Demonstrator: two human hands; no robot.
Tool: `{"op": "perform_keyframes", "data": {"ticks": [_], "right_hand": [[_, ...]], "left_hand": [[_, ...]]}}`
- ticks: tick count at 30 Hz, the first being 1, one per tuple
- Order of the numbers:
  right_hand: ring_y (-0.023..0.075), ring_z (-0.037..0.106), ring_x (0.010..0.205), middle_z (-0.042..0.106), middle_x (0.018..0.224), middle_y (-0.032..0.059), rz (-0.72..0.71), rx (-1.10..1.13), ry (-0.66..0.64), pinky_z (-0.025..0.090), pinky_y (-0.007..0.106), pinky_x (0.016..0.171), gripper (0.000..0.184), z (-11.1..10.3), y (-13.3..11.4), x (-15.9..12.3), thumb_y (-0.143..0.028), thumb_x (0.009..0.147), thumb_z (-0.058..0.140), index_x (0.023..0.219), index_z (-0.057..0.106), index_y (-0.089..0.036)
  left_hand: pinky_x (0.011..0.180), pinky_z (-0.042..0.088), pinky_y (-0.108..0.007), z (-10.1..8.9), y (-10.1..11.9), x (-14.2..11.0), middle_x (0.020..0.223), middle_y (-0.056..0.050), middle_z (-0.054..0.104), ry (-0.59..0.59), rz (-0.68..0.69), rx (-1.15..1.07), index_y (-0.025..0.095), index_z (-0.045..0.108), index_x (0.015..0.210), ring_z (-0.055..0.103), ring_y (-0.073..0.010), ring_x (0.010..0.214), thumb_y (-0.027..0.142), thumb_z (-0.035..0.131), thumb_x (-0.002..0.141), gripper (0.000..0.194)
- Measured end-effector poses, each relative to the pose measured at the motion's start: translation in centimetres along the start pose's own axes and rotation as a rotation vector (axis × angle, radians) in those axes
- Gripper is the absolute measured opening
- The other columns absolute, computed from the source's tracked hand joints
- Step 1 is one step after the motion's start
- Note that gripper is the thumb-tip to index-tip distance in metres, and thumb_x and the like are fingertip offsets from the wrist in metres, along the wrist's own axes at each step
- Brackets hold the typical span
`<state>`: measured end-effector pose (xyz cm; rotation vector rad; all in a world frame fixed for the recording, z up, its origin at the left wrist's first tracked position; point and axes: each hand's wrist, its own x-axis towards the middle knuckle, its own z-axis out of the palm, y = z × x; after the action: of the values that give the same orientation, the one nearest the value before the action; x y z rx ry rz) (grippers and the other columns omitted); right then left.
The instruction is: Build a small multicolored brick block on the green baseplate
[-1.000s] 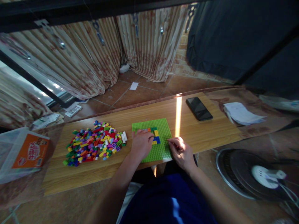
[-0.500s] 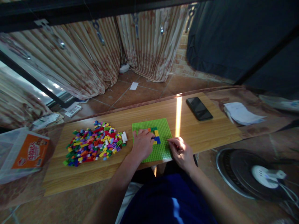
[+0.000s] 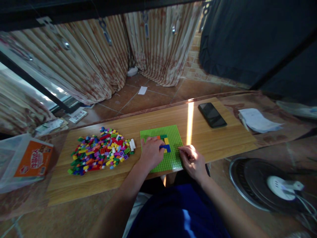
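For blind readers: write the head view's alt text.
A left hand is over a green studded plastic baseplate, beside blue and yellow plastic bricks; the right hand at the baseplate's right edge. A multicoloured plastic brick heap lies left.

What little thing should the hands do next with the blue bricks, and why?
Maybe the left hand should press down gently on the blue bricks: it is over the board, right beside them. The right hand is at the board's edge, so it might steady it. I can't tell if they're fixed.
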<state>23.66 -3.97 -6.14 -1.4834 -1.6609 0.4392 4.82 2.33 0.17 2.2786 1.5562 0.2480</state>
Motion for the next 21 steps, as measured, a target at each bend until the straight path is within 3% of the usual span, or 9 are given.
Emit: {"op": "perform_keyframes", "data": {"ticks": [12,21], "right_hand": [[0.018,0.064,0.082,0.067,0.093,0.0054,0.004,-0.023,0.013,0.05,0.03,0.07,0.017,0.0,-0.12,0.12,-0.03,0.092,0.051,0.099,0.066,-0.023],[0.0182,0.063,0.08,0.067,0.092,0.006,0.077,0.017,-0.021,0.05,0.03,0.068,0.02,-0.12,-0.35,0.19,-0.034,0.092,0.05,0.097,0.066,-0.023]], "left_hand": [[0.099,0.03,-0.051,-0.13,-0.01,0.62,0.105,-0.001,0.073,-0.026,-0.082,-0.071,0.027,0.074,0.087,0.054,-0.0264,0.11,0.024,0.056,0.085,0.018],[0.099,0.028,-0.052,0.49,-0.53,0.34,0.104,-0.001,0.072,0.02,-0.039,-0.084,0.027,0.074,0.085,0.053,-0.0251,0.108,0.027,0.056,0.088,0.018]]}}
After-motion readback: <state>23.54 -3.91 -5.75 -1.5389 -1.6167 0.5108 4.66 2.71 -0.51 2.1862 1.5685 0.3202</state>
